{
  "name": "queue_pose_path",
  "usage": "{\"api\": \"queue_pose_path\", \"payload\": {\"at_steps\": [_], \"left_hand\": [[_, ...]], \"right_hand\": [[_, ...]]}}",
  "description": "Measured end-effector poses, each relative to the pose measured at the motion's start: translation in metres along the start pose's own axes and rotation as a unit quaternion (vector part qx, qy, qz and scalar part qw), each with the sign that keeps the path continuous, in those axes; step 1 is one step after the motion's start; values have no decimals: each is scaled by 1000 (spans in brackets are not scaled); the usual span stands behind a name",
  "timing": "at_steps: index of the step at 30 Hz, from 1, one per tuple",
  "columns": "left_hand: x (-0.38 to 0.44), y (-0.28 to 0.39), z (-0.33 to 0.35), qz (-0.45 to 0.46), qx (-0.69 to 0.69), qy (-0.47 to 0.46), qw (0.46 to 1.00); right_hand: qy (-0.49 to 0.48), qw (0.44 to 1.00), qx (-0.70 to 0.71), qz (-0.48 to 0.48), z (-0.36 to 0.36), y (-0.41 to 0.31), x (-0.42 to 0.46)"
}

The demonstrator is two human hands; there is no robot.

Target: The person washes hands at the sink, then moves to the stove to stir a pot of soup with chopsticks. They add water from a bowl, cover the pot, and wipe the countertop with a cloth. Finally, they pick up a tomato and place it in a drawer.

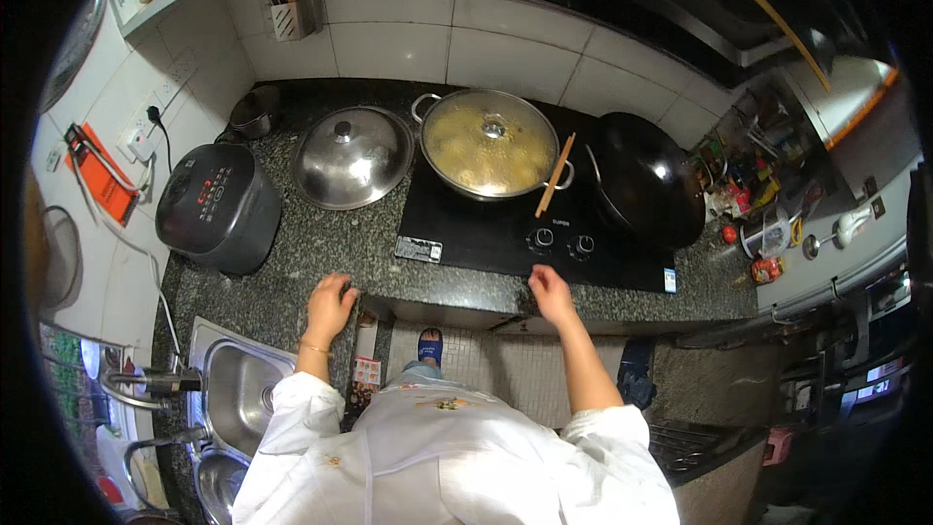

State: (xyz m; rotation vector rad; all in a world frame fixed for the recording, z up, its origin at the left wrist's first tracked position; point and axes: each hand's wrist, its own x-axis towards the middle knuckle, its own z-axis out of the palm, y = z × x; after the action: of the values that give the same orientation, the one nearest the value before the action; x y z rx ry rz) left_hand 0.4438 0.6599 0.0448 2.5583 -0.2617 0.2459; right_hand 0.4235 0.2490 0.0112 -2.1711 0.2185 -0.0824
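Observation:
My left hand (330, 308) is at the granite countertop (321, 251) near the sink, fingers apart and nothing in it. My right hand (550, 293) is near the counter's front edge, just below the knobs of the black gas stove (481, 237); its fingers are curled, and whether they touch anything is unclear. On the stove, a steel pot with a glass lid (485, 149) holds yellowish food in bubbling liquid. Wooden chopsticks (555, 175) lie across its right handle. A black wok (645, 182) sits at the stove's right, and a domed steel lid (353, 158) lies left of the pot.
A dark rice cooker (217, 204) stands at the left, with a small dark pot (255, 113) behind it. The steel sink (237, 397) and faucet (149, 383) are lower left. Jars, packets and a tomato (729, 234) crowd the right end. The range hood (619, 7) hangs above.

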Motion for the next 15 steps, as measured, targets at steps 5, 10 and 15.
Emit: {"api": "queue_pose_path", "payload": {"at_steps": [5,10,15], "left_hand": [[90,19,40,86,-84,-88,989],[179,67,89,255,-59,-140,955],[207,94,109,327,-18,-166,930]], "right_hand": [[41,969,-207,-127,22,-30,87],[17,971,-210,-112,23,-39,90],[36,979,-196,-48,-9,-31,63]]}}
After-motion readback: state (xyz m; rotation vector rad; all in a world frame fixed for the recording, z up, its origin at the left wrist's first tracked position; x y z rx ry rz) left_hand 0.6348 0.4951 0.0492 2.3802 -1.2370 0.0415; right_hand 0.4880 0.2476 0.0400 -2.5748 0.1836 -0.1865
